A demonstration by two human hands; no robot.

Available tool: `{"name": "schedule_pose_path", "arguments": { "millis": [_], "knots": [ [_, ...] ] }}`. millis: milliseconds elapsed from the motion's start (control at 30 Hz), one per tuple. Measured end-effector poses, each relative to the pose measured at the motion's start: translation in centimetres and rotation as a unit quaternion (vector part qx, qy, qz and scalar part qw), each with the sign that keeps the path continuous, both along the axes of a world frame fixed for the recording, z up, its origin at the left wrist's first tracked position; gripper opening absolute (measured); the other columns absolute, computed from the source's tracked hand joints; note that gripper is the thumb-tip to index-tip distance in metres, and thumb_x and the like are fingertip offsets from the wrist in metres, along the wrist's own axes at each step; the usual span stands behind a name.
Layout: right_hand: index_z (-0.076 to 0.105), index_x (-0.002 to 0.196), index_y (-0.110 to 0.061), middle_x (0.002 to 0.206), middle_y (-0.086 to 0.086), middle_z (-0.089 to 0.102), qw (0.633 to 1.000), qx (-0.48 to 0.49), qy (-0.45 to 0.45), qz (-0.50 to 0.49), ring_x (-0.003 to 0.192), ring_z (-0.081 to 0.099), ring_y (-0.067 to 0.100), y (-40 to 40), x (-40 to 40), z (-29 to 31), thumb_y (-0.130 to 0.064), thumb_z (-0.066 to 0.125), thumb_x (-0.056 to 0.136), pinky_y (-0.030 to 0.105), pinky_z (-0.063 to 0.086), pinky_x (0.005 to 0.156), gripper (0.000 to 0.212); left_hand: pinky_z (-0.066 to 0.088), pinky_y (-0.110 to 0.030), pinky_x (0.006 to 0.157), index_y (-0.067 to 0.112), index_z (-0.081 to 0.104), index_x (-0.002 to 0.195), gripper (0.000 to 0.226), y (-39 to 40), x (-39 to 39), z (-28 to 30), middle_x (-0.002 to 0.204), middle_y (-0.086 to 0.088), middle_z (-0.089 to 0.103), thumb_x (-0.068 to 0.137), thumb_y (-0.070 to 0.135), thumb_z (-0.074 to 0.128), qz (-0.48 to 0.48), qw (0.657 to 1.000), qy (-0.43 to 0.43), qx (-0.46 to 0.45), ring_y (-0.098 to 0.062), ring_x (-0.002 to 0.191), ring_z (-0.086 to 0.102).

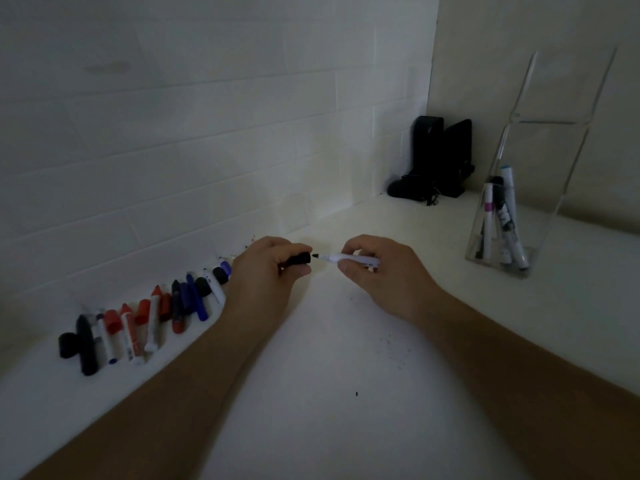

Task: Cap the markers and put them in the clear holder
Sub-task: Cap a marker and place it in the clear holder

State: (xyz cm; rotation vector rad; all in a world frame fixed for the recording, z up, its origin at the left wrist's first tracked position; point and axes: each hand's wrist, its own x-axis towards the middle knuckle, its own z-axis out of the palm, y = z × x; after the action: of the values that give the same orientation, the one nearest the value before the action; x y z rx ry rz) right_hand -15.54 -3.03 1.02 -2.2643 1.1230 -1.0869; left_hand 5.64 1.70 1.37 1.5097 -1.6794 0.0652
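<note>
The clear holder (498,251) at right holds several capped markers (506,216) upright. Mid-counter, the right hand (377,268) pinches a white marker (349,259), its black tip just short of the black cap (298,259) gripped by the left hand (266,271).

No legible text (marker prints blurred)

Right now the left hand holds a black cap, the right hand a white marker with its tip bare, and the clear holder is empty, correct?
Not quite. The head view shows the clear holder already has several markers in it. The left hand, black cap, right hand and white marker are as stated.
</note>
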Motion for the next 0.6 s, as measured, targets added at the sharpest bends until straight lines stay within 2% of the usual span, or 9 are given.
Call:
{"name": "schedule_pose_path", "arguments": {
  "millis": [100,200,333,400,467,533,600],
  "knots": [
    [0.069,0.099,-0.03,0.083,-0.011,0.065,0.999,-0.035,0.032,0.006,0.076,0.059,0.004,-0.2,0.0,-0.4,-0.051,0.061,0.093,0.016,0.043,0.067,0.022,0.035,-0.004,0.08,0.026,0.077,0.108,0.032,0.0,-0.2,0.0,0.097,0.012,0.06,0.079,0.014,0.08,-0.008,1.0,-0.02,0.002,-0.005,0.089,0.054],
    [0.069,0.099,-0.029,0.08,-0.007,0.062,0.995,-0.081,0.059,-0.003,0.074,0.057,0.008,-0.8,0.1,-1.0,-0.052,0.058,0.093,0.023,0.044,0.067,0.026,0.03,-0.006,0.075,0.02,0.078,0.109,0.031,-0.1,-0.3,-0.3,0.096,0.001,0.064,0.079,0.011,0.08,-0.019,0.997,-0.074,-0.002,-0.012,0.085,0.053],
    [0.071,0.103,-0.028,0.081,-0.003,0.06,0.989,-0.125,0.081,-0.006,0.072,0.055,0.013,-0.9,0.7,-1.6,-0.043,0.054,0.093,0.029,0.042,0.064,0.025,0.033,-0.02,0.065,0.019,0.077,0.111,0.031,-0.2,-0.5,-0.6,0.088,-0.006,0.063,0.081,0.013,0.079,-0.046,0.991,-0.127,-0.008,-0.015,0.078,0.051],
    [0.072,0.106,-0.027,0.083,-0.002,0.062,0.989,-0.125,0.079,-0.004,0.073,0.056,0.013,-0.9,1.1,-1.7,-0.042,0.05,0.093,0.029,0.042,0.066,0.03,0.035,-0.023,0.07,0.019,0.075,0.115,0.03,-0.2,-0.5,-0.5,0.09,-0.007,0.066,0.085,0.016,0.075,-0.056,0.988,-0.143,-0.008,-0.019,0.079,0.056],
    [0.072,0.108,-0.028,0.084,-0.003,0.064,0.989,-0.125,0.079,-0.004,0.074,0.056,0.013,-1.0,1.2,-1.8,-0.047,0.045,0.095,0.031,0.044,0.067,0.035,0.036,-0.023,0.076,0.018,0.07,0.123,0.031,-0.2,-0.6,-0.4,0.101,-0.008,0.072,0.092,0.021,0.068,-0.059,0.988,-0.14,0.012,-0.024,0.09,0.065],
    [0.069,0.108,-0.032,0.083,-0.005,0.063,0.988,-0.124,0.092,-0.013,0.074,0.056,0.013,-1.0,1.0,-1.7,-0.054,0.039,0.096,0.034,0.046,0.067,0.039,0.039,-0.022,0.08,0.017,0.065,0.127,0.031,-0.1,-0.7,-0.4,0.11,-0.004,0.073,0.098,0.025,0.06,-0.054,0.993,-0.092,0.044,-0.02,0.099,0.066],
    [0.067,0.104,-0.034,0.082,-0.006,0.061,0.986,-0.13,0.098,-0.019,0.073,0.055,0.013,-1.0,0.9,-1.6,-0.055,0.037,0.095,0.034,0.045,0.065,0.038,0.043,-0.024,0.078,0.018,0.063,0.124,0.025,-0.2,-0.7,-0.4,0.106,0.001,0.073,0.1,0.022,0.055,-0.047,0.994,-0.065,0.072,-0.016,0.093,0.065]
  ]
}}
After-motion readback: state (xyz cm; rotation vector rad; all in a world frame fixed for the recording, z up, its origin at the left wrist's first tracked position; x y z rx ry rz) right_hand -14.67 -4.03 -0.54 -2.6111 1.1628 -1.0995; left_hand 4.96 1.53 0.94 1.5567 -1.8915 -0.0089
